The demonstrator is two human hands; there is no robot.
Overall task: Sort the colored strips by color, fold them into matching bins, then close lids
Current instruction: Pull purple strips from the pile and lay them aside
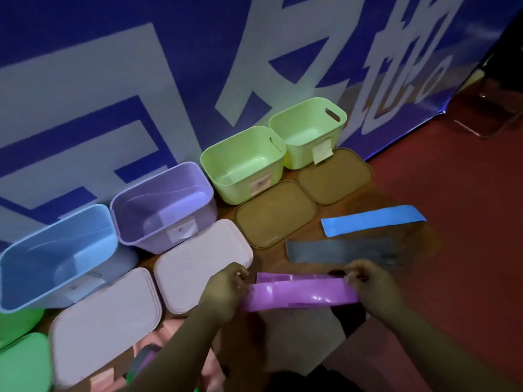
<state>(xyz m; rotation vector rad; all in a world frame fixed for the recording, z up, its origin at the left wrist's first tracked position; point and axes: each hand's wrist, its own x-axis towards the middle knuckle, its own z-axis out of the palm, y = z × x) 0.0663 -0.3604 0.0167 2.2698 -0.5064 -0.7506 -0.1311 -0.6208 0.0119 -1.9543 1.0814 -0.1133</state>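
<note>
Behind everything hangs a blue banner (85,66) with large white characters, and red floor (452,236) spreads out to your right. Four open bins stand in a diagonal row along the foot of the banner: a blue bin (34,250) nearest on your left, a purple bin (158,193) just beside it, then two green bins (240,159) (305,123) touching each other farther along. The blue and purple ones tip with their openings towards you. In front of each bin lies a lid: two pale pink lids (104,321) (203,258) before the blue and purple bins, and two brown lids (276,213) (334,176) before the green ones. A blue strip (373,220) lies flat to the right of the brown lids, and a grey strip (325,250) lies just nearer to you, roughly parallel. You hold the purple strip (300,295) raised in front of the grey one, stretched between your hands. Your left hand (223,292) pinches its left end and your right hand (370,287) pinches its right end, so the hands are well apart. The strip looks doubled over, though you cannot tell whether a second piece sits behind it.
</note>
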